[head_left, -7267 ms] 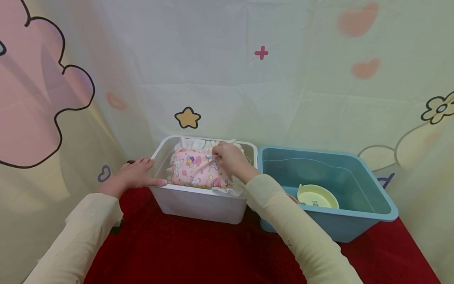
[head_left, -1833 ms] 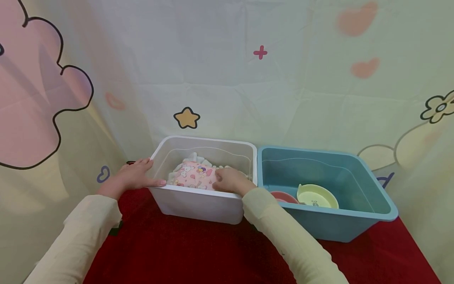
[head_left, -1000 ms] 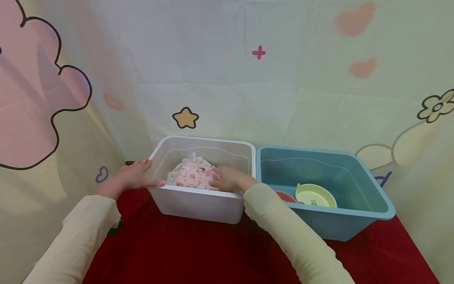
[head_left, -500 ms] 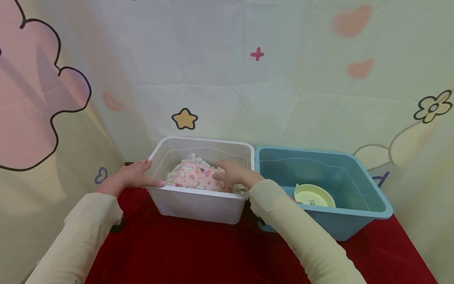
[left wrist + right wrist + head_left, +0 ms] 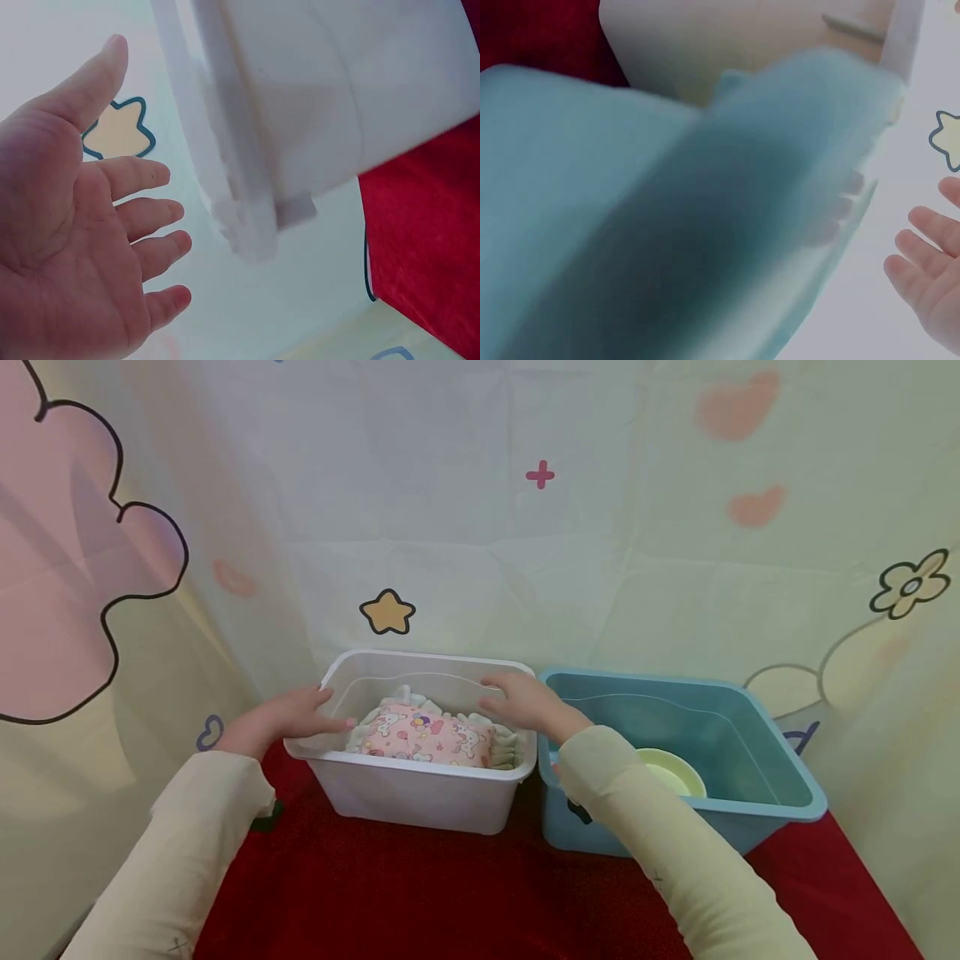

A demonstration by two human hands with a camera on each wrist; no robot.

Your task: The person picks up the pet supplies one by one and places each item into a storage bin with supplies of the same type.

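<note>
A small pink pillow (image 5: 427,735) with a cartoon print and white ruffled edging lies inside the white plastic bin (image 5: 420,795). Over that bin's left rim hovers my left hand (image 5: 294,715), its fingers straight. The left wrist view shows the same left hand (image 5: 82,240) with palm bare and fingers spread, apart from the rim. My right hand (image 5: 525,700) is above the bin's right side, fingers extended and holding nothing. In the right wrist view, the right hand (image 5: 934,281) appears at the right edge, beyond a blurred blue-green bin wall (image 5: 667,225).
A blue-green bin (image 5: 750,735) stands right beside the white one, with a pale yellow dish (image 5: 678,771) inside. Both bins rest on a red cloth (image 5: 420,893). Behind them hangs a printed white curtain (image 5: 450,485).
The pillow was higher in the white bin and now lies lower in it. My right hand has let go of it and risen rightward. My left hand has lifted off the rim.
</note>
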